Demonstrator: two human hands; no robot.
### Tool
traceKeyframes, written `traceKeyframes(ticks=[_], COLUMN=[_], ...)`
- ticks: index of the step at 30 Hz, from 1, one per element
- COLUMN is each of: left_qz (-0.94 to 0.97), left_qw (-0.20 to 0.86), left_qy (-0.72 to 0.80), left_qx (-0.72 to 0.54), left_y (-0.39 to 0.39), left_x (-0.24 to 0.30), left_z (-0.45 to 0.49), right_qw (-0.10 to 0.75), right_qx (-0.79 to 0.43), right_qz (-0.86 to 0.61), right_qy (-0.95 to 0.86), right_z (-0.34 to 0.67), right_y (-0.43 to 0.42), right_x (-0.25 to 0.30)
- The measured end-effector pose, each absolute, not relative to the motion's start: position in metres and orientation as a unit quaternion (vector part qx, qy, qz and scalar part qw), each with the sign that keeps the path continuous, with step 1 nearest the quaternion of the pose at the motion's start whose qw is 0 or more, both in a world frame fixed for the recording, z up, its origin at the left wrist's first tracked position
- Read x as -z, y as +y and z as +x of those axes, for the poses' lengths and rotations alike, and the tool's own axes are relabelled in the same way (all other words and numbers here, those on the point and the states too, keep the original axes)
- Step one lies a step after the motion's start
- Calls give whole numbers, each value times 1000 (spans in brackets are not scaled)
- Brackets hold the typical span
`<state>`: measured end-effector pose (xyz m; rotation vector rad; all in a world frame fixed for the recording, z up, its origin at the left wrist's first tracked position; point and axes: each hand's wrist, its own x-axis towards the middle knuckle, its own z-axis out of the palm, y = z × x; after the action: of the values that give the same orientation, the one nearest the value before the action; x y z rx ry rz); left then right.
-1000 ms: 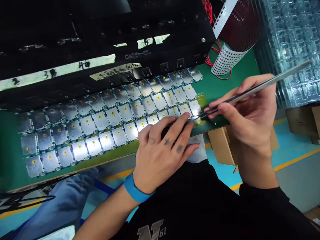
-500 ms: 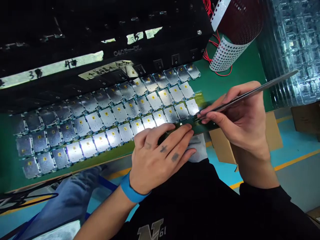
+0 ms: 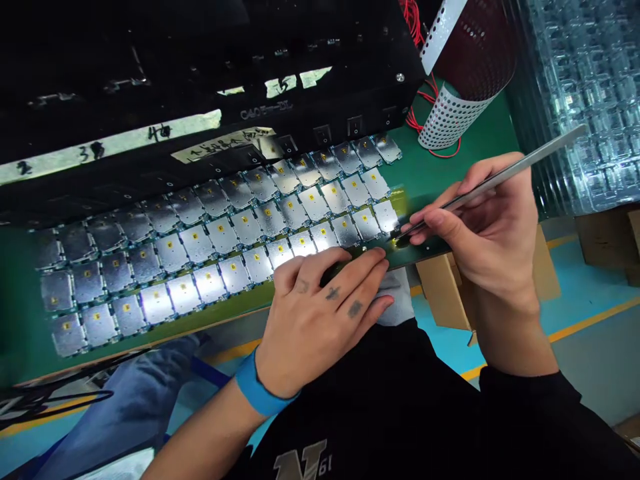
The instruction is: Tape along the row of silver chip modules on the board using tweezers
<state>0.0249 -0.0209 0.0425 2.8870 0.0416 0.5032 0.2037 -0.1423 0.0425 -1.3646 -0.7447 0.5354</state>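
My right hand (image 3: 480, 227) pinches long steel tweezers (image 3: 493, 187), their tips down on a small dark spot at the right end of a green circuit board (image 3: 423, 250). My left hand (image 3: 320, 313) lies across the board's front edge, fingers pressed on it, just left of the tweezer tips. Several rows of silver metal shield cans (image 3: 300, 243), each with a yellow dot, cover the board. My left fingers hide part of the front row. A blue wristband (image 3: 257, 390) circles my left wrist.
A black fixture (image 3: 200, 87) with rocker switches (image 3: 323, 135) and taped labels stands behind the board. Behind to the right are a perforated white sheet (image 3: 447, 120), red wires (image 3: 417, 117) and stacked clear plastic trays (image 3: 580, 100). A cardboard box (image 3: 440, 293) sits below on the blue floor.
The whole view has shifted slightly as my head moved. Both hands stay at the board's edge, and the tweezer tips stay near the same spot.
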Motion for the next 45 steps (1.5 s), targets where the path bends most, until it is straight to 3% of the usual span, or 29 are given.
traceKeyframes(ticks=[18, 45], left_qz=[980, 980], left_qw=[26, 66], left_qy=[11, 12], left_qx=[-196, -185], left_y=[-24, -26], left_x=[-31, -27], left_z=[42, 43], right_qw=[648, 645], right_qx=[-279, -255], right_qz=[-634, -643], right_qy=[-315, -325], right_z=[234, 236], right_y=[-116, -118], right_x=[-35, -26])
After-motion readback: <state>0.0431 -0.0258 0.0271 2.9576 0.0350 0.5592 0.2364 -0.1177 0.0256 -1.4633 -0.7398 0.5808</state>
